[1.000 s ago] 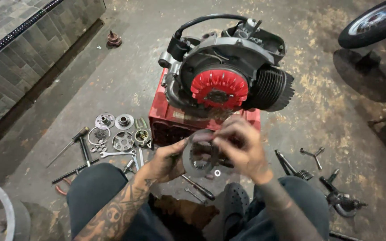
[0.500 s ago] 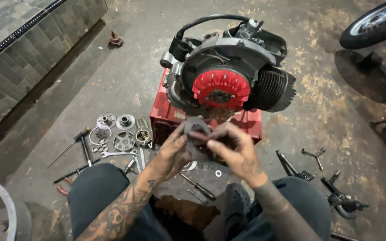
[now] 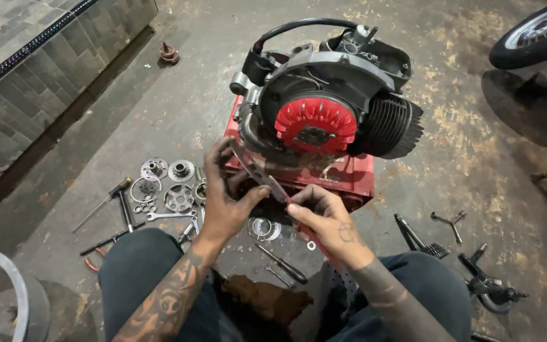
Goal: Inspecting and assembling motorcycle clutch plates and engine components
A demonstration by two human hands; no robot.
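My left hand [image 3: 223, 199] and my right hand [image 3: 327, 218] both grip a dark round metal plate [image 3: 266, 178], held almost edge-on between them. The left hand holds its upper left part and the right fingers pinch its lower right edge. Just beyond the plate stands a small engine [image 3: 349, 82] with a red finned fan [image 3: 314, 123], resting on a red crate [image 3: 356, 180]. The plate hovers in front of the engine's lower left side, not clearly touching it.
Round gears and rings [image 3: 166, 183], a spanner [image 3: 172, 215] and a hammer [image 3: 118, 193] lie left on the concrete. A screwdriver [image 3: 283, 263] and a small disc [image 3: 264, 229] lie between my knees. Levers [image 3: 422, 239] lie right, a wheel [image 3: 533, 31] at top right.
The plate, held flat and facing me a second ago, has been lifted and tilted edge-on towards the engine. Both hands rose with it, uncovering the small disc on the floor.
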